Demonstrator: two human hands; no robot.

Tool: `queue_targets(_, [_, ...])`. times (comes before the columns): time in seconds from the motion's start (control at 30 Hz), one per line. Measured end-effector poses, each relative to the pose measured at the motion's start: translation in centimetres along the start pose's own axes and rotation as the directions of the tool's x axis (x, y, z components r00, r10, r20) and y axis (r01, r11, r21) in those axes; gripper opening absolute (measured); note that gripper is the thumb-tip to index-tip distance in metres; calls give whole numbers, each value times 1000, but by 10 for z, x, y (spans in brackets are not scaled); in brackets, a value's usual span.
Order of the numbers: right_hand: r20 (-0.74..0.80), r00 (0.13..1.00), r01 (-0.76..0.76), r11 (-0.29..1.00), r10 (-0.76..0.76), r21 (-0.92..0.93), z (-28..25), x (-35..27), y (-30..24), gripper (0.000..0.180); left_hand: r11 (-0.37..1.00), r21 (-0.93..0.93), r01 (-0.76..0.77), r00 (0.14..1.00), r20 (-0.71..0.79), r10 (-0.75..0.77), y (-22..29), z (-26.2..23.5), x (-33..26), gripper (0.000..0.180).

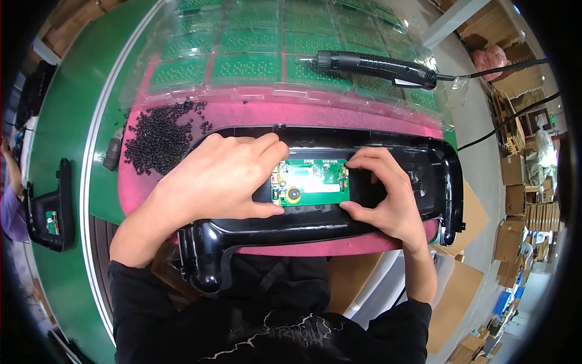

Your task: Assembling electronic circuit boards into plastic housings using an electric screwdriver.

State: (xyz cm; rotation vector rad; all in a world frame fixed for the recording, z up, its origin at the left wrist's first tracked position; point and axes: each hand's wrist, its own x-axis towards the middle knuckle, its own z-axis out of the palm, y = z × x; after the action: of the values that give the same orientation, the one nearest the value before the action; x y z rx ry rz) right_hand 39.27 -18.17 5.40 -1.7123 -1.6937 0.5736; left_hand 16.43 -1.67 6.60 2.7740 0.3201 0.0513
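Black shirt (176,330) with a pale, lightning-like print fills the bottom of the head view, nearest the camera. Beyond it, two bare hands meet a rectangular green circuit board (321,198) in the middle of a long, glossy black plastic housing (267,229). The board's face carries small components along both short ends, a round dark part with a yellowish rim at lower left, and a white strip; glare whitens its centre. Whether it touches the housing floor cannot be told. The left hand (233,173) has its fingers and thumb parted, at the board's left end; the right hand (391,197) curves into a C, fingertips at the right-hand corners. Under the housing lies a pink mat (364,125), with black screws (157,139) heaped at left.
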Motion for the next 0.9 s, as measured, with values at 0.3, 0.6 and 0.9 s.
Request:
queue_targets(0.3, [-7,1000,-16,1000,16,-17,-2,1,-1,50,999,-46,-26,999,-33,24,-3,3,2,59])
queue_targets(0.6, [-9,999,-34,998,34,-57,1,3,-4,52,1000,0,-13,1000,7,13,-2,0,-2,60])
queue_targets(0.9, [105,987,-119,992,121,-32,-13,4,-15,84,993,-115,-27,969,-249,-3,-15,-19,-10,28])
